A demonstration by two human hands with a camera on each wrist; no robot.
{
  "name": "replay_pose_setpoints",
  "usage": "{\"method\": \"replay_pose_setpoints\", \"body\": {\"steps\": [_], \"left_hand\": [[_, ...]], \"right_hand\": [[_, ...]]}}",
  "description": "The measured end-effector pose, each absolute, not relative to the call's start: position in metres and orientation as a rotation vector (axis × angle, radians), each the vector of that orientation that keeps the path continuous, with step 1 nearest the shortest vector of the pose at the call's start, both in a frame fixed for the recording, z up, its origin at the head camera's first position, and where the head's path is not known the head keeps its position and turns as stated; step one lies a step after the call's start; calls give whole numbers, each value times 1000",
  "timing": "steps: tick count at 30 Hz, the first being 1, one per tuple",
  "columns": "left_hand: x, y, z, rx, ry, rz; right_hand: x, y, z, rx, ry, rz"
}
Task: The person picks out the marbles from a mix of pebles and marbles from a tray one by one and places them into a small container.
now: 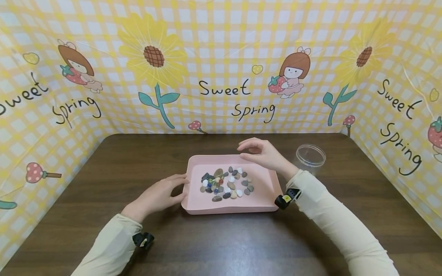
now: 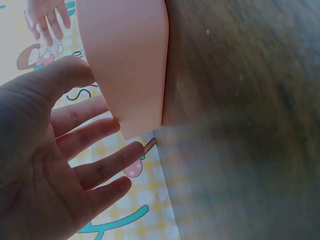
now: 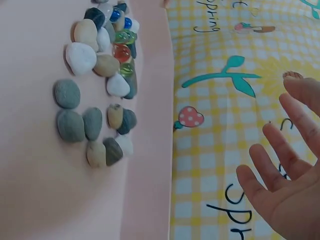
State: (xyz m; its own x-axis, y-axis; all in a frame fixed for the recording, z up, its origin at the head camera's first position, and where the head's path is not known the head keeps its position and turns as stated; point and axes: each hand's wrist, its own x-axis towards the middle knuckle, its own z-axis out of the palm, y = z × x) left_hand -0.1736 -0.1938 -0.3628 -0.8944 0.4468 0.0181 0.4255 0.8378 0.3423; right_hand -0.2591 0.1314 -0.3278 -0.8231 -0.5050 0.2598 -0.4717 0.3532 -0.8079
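Note:
A shallow pink tray [image 1: 260, 191] lies on the table, holding a loose heap of grey, tan and white pebbles [image 1: 231, 186]. Among the stones at the left are several coloured glass marbles [image 3: 121, 52]. My left hand [image 1: 157, 197] is at the tray's left side, its thumb and fingertips touching the rim without curling over it, as the left wrist view shows. My right hand [image 1: 264, 154] is held above the tray's far edge, fingers spread and loosely bent in the right wrist view, with nothing in them.
A clear round jar [image 1: 310, 156] stands behind the right forearm, partly hidden by it. The dark wooden table [image 1: 228, 245] ends at a yellow checked cloth backdrop [image 1: 221, 46] with printed flowers on the back and both sides.

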Motion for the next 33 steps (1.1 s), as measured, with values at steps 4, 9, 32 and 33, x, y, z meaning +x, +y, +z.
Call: {"method": "replay_pose_setpoints", "body": {"steps": [4,9,32,33], "left_hand": [[-173,-194,-363,709,2956,530],[-173,-194,-363,720,2964,530],[-174,-194,-364,731,2960,544],[-174,-194,-364,733,2960,542]], "right_hand": [[-263,123,-333,-1000,2483,-1485],[-270,114,-339,-1055,2398,-1444],[-287,92,-360,-1081,2286,-1219],[-287,91,-360,-1078,2281,-1212]]}}
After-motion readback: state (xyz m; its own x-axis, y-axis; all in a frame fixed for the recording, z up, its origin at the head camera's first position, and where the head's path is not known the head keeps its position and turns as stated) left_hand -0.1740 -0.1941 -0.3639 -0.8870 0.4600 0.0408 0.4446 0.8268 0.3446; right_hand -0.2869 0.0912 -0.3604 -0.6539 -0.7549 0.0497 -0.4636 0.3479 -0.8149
